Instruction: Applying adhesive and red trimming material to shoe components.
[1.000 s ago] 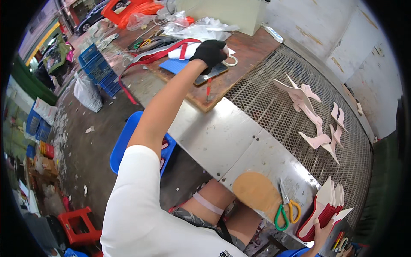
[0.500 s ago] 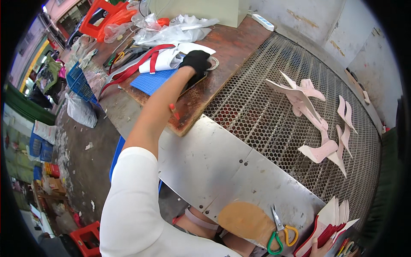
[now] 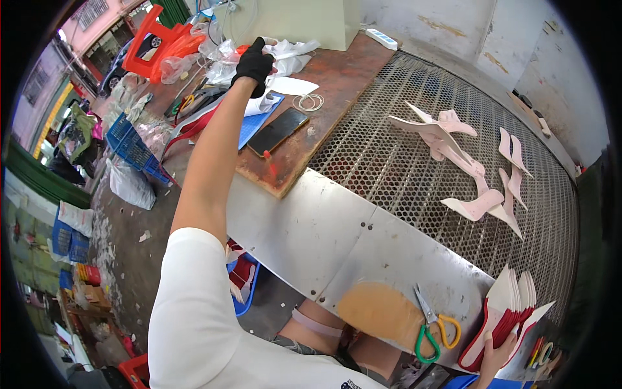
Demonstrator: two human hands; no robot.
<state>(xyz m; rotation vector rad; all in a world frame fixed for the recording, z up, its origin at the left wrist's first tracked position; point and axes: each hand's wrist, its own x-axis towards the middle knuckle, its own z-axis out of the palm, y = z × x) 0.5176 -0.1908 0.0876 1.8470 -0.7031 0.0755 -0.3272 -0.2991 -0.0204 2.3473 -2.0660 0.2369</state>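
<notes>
- Right hand [image 3: 496, 356]: fingers hold red-and-white pieces [image 3: 500, 297], likely light, bendable, best taken by their edges.
- Gloved left hand [image 3: 253, 66], near plastic [image 3: 293, 63]: cannot tell fingers' grip.

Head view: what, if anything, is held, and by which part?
The bare right hand appears to hold curved red-and-white layered pieces by their near end; whether the black-gloved left hand holds anything cannot be told.
</notes>
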